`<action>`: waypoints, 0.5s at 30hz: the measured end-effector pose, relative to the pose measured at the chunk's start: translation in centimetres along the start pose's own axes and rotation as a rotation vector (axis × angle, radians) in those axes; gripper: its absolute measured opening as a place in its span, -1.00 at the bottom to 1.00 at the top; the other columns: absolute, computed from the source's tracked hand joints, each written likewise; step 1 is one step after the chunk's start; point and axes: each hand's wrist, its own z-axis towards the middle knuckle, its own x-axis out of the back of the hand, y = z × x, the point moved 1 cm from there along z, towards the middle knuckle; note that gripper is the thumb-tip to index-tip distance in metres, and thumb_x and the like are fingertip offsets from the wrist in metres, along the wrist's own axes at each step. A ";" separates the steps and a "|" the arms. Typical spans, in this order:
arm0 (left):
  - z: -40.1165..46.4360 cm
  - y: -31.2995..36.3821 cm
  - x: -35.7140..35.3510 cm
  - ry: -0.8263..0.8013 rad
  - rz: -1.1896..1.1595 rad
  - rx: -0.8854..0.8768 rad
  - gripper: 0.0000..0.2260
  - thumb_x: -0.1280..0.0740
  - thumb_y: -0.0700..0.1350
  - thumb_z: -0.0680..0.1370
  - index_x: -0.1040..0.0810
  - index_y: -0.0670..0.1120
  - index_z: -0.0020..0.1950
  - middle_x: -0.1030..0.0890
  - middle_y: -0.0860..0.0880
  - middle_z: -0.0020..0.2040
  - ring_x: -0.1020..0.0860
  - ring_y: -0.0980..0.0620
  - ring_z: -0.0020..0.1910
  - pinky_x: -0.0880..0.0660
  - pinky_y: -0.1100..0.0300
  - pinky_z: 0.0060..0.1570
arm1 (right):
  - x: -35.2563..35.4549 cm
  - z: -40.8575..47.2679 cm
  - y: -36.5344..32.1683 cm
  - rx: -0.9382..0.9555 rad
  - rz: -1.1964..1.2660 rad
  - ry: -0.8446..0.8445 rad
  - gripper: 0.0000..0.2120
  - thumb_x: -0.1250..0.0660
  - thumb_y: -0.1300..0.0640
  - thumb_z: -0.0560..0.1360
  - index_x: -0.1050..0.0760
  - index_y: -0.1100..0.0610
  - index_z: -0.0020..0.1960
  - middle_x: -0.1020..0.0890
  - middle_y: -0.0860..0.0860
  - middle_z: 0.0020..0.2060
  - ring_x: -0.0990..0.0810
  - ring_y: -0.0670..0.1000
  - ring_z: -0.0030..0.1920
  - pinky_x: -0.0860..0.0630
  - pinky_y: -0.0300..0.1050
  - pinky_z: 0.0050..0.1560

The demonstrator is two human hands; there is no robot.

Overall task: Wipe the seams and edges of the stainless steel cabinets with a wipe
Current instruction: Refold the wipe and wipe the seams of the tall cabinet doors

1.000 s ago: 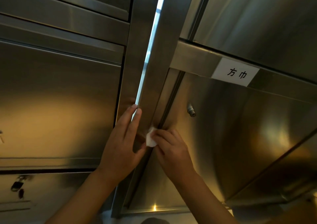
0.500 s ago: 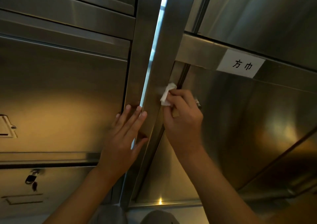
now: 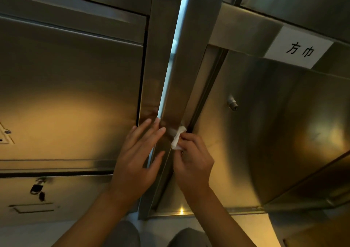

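At centre frame my right hand (image 3: pixel 191 161), pinching the small crumpled white wipe (image 3: pixel 178 137), has slid back down the dark vertical door seam (image 3: pixel 205 93) of the brushed stainless steel cabinets (image 3: pixel 265 123), another pass, while my flat-fingered left hand (image 3: pixel 136 157) braces the post.

One legible text in view: a white rectangular paper label (image 3: pixel 299 47) bearing two black handwritten-style Chinese characters, 方巾. The label sits tilted on the horizontal stainless steel crossbar (image 3: pixel 244 29) of the right-hand cabinet, above the brushed steel cabinet door (image 3: pixel 274 123) with the small round lock. No other text, brand, number or sign can be read on the remaining steel panels.
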 end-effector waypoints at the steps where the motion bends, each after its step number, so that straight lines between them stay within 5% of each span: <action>1: -0.3 0.0 -0.3 -0.015 -0.002 0.013 -0.41 -0.46 -0.18 0.55 -0.37 -0.14 0.55 -0.36 -0.10 0.60 -0.28 -0.09 0.61 -0.40 -0.31 0.43 | -0.3 -1.1 0.6 -0.011 0.001 -0.020 -0.89 -0.49 0.40 0.47 -0.68 0.32 0.00 -0.68 0.13 0.01 -0.67 0.01 0.04 -0.63 -0.11 0.05; 4: -1.5 -0.2 -1.2 -0.018 -0.013 0.100 -0.39 -0.45 -0.12 0.54 -0.33 -0.13 0.56 -0.37 -0.08 0.58 -0.31 -0.04 0.58 -0.34 -0.14 0.51 | -1.2 -4.1 2.2 -0.019 -0.001 -0.093 -0.93 -0.44 0.34 0.53 -0.67 0.34 -0.01 -0.66 0.15 -0.01 -0.66 0.04 0.00 -0.62 -0.09 0.02; 6: -2.8 -0.3 -1.7 0.029 0.021 0.185 -0.46 -0.44 -0.06 0.53 -0.39 -0.13 0.48 -0.46 -0.07 0.43 -0.38 0.06 0.45 -0.31 0.16 0.49 | -1.4 -5.4 3.2 0.025 -0.043 -0.171 -0.92 -0.43 0.33 0.54 -0.67 0.33 0.00 -0.65 0.14 -0.01 -0.65 0.03 -0.01 -0.61 -0.11 0.02; 9: -4.2 -0.4 -2.2 0.002 0.051 0.338 -0.62 -0.55 -0.06 0.49 -0.48 0.01 0.22 -0.50 0.10 0.04 -0.45 0.28 0.03 -0.41 0.45 0.10 | -1.5 -5.9 4.1 0.081 -0.086 -0.216 -0.91 -0.40 0.32 0.56 -0.66 0.32 0.02 -0.65 0.15 -0.01 -0.63 0.05 -0.01 -0.60 -0.16 0.05; 12: -4.6 -0.2 -2.8 -0.159 0.092 0.470 -0.58 -0.59 0.01 0.45 -0.32 0.20 -0.02 -0.45 0.16 -0.34 -0.54 0.17 -0.28 -0.40 0.39 -0.40 | -1.5 -5.6 3.9 0.062 -0.053 -0.198 -0.86 -0.35 0.27 0.59 -0.66 0.31 -0.01 -0.65 0.13 -0.02 -0.62 0.03 -0.03 -0.57 -0.22 0.07; 15: -3.8 0.2 -2.7 -0.235 0.220 0.546 -0.58 -0.53 0.17 0.47 -0.25 0.15 -0.14 -0.42 0.09 -0.44 -0.43 0.16 -0.50 -0.21 0.35 -0.48 | -0.9 -4.7 3.5 0.021 -0.015 -0.230 -0.91 -0.40 0.30 0.54 -0.67 0.29 -0.02 -0.65 0.11 -0.03 -0.62 0.02 -0.03 -0.60 -0.17 0.04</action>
